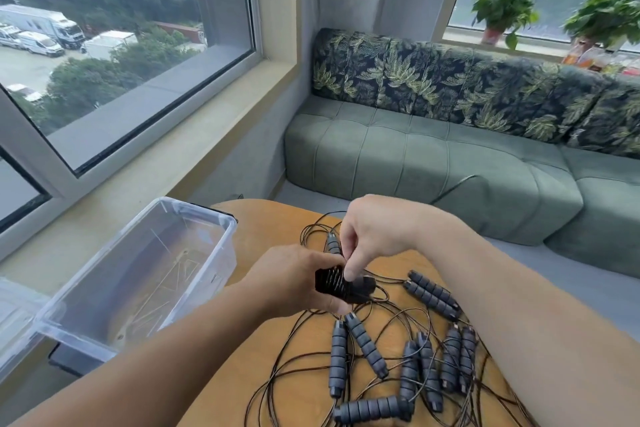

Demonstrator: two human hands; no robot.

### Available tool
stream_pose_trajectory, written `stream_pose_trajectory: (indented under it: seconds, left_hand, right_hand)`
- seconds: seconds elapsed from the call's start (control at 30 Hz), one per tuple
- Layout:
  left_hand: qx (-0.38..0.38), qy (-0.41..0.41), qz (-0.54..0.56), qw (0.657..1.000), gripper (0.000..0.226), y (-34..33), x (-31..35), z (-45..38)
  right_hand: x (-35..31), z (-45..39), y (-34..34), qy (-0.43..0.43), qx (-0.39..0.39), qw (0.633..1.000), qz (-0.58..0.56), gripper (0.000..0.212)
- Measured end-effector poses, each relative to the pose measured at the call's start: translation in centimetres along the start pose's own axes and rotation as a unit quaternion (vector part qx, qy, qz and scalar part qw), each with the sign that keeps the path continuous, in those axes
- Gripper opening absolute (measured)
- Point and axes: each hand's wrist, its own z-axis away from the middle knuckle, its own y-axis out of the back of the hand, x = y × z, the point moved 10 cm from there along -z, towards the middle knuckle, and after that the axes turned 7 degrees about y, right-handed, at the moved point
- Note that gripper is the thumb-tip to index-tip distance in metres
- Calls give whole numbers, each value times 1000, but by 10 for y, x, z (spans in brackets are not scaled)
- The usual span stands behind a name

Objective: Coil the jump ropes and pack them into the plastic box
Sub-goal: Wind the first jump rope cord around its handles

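Several jump ropes with grey ribbed handles (367, 345) and thin dark cords lie tangled on the wooden table (277, 226). My left hand (294, 279) grips a black bundle of handles wound with cord (334, 283) above the table. My right hand (370, 236) comes down from above and pinches the cord at the bundle's top. The clear plastic box (138, 274) stands open to the left of the table, and I see no ropes in it.
A green sofa (433, 163) with leaf-print cushions runs behind the table. A wide window and sill line the left wall. Potted plants (504, 7) stand on the far sill. The box lid (14, 316) lies at the far left.
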Motion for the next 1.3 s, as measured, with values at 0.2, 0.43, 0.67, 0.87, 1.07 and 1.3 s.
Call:
stream_pose_trajectory:
  seconds: [0.2, 0.43, 0.67, 0.87, 1.07, 1.3]
  left_hand:
    - [-109, -19, 301, 947, 46, 6, -6, 12]
    - [-38, 44, 546, 835, 47, 23, -23, 12]
    - [75, 160, 528, 830, 44, 22, -51, 10]
    - [120, 125, 390, 904, 33, 24, -63, -8]
    - [164, 114, 137, 970, 39, 18, -60, -18]
    - [118, 46, -65, 990, 50, 17, -31, -18]
  right_hand:
    - [29, -11, -27, 17, -12, 936, -351, 15]
    - [28, -27, -51, 77, 108, 717, -684, 13]
    - [38, -28, -85, -45, 211, 706, -675, 31]
    - [34, -18, -98, -124, 165, 777, -595, 30]
    - [20, -16, -77, -170, 65, 968, -170, 23]
    - [-7, 0, -36, -126, -2, 986, 111, 5]
